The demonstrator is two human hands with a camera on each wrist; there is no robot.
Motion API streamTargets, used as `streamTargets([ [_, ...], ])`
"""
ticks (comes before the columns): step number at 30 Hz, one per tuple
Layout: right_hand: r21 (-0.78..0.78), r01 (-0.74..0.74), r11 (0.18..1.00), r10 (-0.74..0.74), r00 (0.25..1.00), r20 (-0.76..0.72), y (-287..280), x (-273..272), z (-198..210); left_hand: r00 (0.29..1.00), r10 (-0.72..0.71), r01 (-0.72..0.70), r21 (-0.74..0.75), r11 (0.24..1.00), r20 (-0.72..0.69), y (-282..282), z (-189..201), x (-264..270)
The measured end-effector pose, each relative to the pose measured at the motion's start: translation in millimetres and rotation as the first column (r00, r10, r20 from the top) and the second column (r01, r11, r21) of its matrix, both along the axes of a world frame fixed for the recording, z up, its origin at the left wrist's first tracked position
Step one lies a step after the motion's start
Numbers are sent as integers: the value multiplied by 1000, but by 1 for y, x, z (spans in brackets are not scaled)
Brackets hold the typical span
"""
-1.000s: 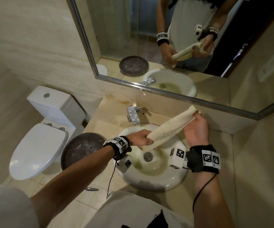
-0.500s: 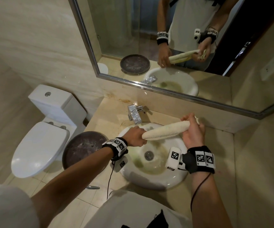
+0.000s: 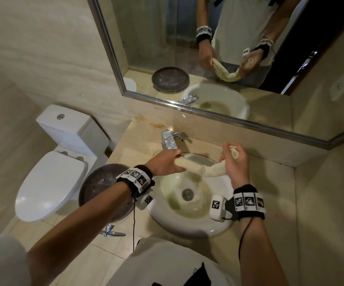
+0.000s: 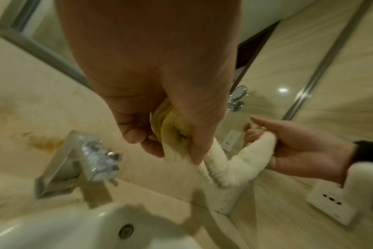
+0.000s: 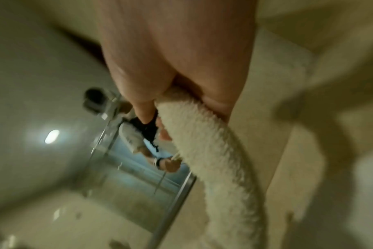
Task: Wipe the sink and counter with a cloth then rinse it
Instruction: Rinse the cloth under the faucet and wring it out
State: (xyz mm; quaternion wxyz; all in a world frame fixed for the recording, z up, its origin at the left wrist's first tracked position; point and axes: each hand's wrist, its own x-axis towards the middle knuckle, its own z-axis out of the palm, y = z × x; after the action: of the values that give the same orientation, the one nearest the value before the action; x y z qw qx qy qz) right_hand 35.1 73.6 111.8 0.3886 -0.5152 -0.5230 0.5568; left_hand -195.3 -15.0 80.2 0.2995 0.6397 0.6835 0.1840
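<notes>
Both ends of the rolled cream terry cloth [image 3: 198,169] clamped in left hand [image 3: 167,163] and right hand [image 3: 236,164] above the white round sink [image 3: 198,228], sagging mid-wring; wiping apparently done, rinse probably nearly over.

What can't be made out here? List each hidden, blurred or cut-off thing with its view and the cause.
- Left end of the cloth: head view, wrapped inside the left hand.
- Whether the faucet runs: head view, the left hand covers the spout.
- Sink: left wrist view, cut off by the bottom edge.
- Right hand fingers: right wrist view, motion blur and the cloth hide them.
- Mirror reflection: right wrist view, blurred.
</notes>
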Motion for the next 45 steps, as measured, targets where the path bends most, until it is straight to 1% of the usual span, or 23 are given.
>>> streamTargets([
  [2, 100, -189, 977, 174, 974, 145, -7, -10, -2, 997, -59, 62, 49, 997, -52, 6, 15, 7],
  [4, 132, -295, 946, 271, 947, 172, -14, -20, -3, 993, -86, 92, 72, 993, -82, 12, 30, 18],
  [6, 157, -363, 919, 343, 929, 141, -21, -29, 0, 997, -67, 69, 97, 993, -25, 18, 41, 26],
  [8, 199, -400, 895, 383, 916, 119, -25, -34, 1, 996, -16, 3, 145, 989, 91, 22, 46, 31],
  [11, 223, -370, 902, 372, 928, 32, -27, -37, 2, 961, 105, -156, 187, 970, 258, 23, 46, 35],
  [13, 179, -329, 927, 344, 937, -62, -30, -39, 7, 900, 161, -242, 158, 957, 404, 22, 46, 37],
  [15, 110, -268, 957, 282, 950, -138, -32, -40, 8, 804, 160, -275, 119, 954, 573, 19, 47, 40],
  [18, -52, -184, 982, 165, 952, -259, -31, -37, 2, 718, 153, -267, 65, 962, 679, 16, 46, 38],
  [20, -146, -161, 976, 96, 923, -374, -27, -31, 0, 733, 131, -200, 27, 979, 668, 15, 43, 34],
  [21, -181, -158, 971, 72, 909, -410, -24, -28, 1, 785, 117, -141, -8, 990, 609, 14, 41, 30],
  [23, -208, -201, 957, 80, 874, -479, -20, -22, 6, 864, 62, 15, -150, 989, 500, 13, 39, 25],
  [24, -198, -244, 949, 112, 851, -512, -20, -19, 8, 859, 48, 87, -238, 967, 509, 12, 38, 23],
  [26, -151, -337, 929, 208, 815, -542, -18, -17, 15, 783, 50, 235, -370, 899, 620, 13, 37, 23],
  [28, -107, -429, 897, 322, 800, -506, -16, -15, 20, 641, 106, 369, -427, 826, 760, 11, 35, 26],
  [31, -71, -557, 828, 477, 764, -434, -17, -16, 23, 460, 117, 564, -391, 727, 880, 7, 31, 27],
  [32, -72, -593, 802, 505, 737, -450, -17, -16, 21, 435, 141, 591, -400, 701, 889, 7, 33, 27],
  [33, -82, -622, 779, 517, 711, -477, -18, -16, 19, 456, 179, 580, -444, 683, 872, 7, 37, 28],
  [35, -123, -635, 763, 490, 691, -532, -19, -19, 14, 574, 187, 513, -528, 677, 797, 9, 40, 33],
  [37, -187, -580, 793, 425, 747, -511, -19, -22, 7, 669, 119, 464, -538, 703, 733, 11, 31, 39],
  [39, -266, -461, 847, 318, 839, -442, -17, -26, -2, 723, 49, 442, -516, 734, 689, 13, 19, 47],
  [41, -373, -314, 873, 168, 912, -375, -14, -30, -15, 811, 48, 335, -531, 779, 582, 17, 7, 53],
  [43, -483, -164, 860, 4, 949, -315, -9, -33, -33, 890, 47, 217, -513, 830, 453, 21, -2, 60],
  [45, -574, -40, 818, -139, 954, -265, -3, -37, -54, 954, 43, 113, -488, 866, 297, 25, -14, 68],
])
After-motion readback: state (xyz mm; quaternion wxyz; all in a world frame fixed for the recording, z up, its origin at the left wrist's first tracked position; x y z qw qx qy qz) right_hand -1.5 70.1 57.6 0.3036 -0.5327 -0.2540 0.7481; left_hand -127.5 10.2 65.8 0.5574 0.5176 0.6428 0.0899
